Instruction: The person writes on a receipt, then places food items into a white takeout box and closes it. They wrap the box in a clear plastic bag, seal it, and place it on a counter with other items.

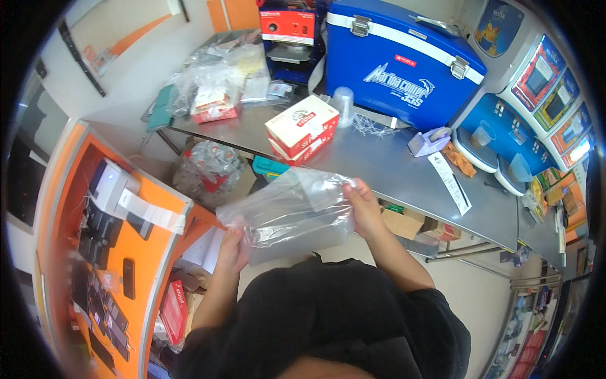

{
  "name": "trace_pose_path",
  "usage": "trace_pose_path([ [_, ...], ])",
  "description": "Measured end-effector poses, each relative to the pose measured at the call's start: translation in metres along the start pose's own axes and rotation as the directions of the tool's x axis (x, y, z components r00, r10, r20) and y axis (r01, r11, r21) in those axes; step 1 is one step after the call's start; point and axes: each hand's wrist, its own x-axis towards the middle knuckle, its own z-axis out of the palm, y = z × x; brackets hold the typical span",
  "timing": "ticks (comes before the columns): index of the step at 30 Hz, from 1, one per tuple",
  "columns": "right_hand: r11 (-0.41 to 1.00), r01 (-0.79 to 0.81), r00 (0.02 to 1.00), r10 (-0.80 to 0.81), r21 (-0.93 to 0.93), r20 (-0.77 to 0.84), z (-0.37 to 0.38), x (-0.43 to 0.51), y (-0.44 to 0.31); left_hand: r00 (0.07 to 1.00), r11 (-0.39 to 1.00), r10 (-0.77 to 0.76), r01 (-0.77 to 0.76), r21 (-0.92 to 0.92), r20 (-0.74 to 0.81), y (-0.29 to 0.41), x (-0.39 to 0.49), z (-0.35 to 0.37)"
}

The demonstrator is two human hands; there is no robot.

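A clear plastic bag (293, 218) is stretched flat between my hands, in front of my body. My left hand (232, 251) grips its lower left side, with the fingers partly hidden by the film. At the upper right corner, my right hand (363, 208) pinches the bag between thumb and fingers. Just beyond the bag, two red and cream cardboard boxes (303, 125) sit stacked on the steel table (369, 163). Neither hand touches them.
Behind the boxes are clear plastic cups (343, 106), a cup sealing machine (289, 40) and a blue cooler box (402, 66). A purple tape dispenser (428, 142) and a printed receipt (450, 184) lie to the right. An orange counter (156, 246) with phones stands left.
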Motion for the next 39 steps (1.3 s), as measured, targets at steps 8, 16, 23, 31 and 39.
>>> trace_pose_path([
  [8,0.858,-0.24,0.947,0.31,-0.454,0.085,-0.013,-0.025,0.134,0.964,0.996,-0.085,0.086,-0.008,-0.251,-0.016,-0.166,-0.069],
  [16,0.714,0.268,0.898,0.059,-0.647,0.437,0.051,-0.068,0.222,0.837,0.997,-0.009,0.051,0.06,-0.546,-0.076,-0.253,-0.107],
  [23,0.842,-0.194,0.774,0.447,-0.503,0.449,0.092,-0.156,0.157,0.886,0.898,-0.026,0.224,0.379,-0.462,-0.045,-0.166,-0.045],
  [31,0.856,0.058,0.99,0.018,-0.513,0.142,0.045,-0.168,0.144,0.99,0.49,0.085,0.058,0.87,-0.114,-0.102,-0.097,0.016],
  [39,0.774,-0.268,0.909,0.401,0.574,-0.117,-0.064,-0.142,0.075,0.989,0.545,-0.003,0.127,0.829,-0.149,-0.154,-0.019,0.026],
])
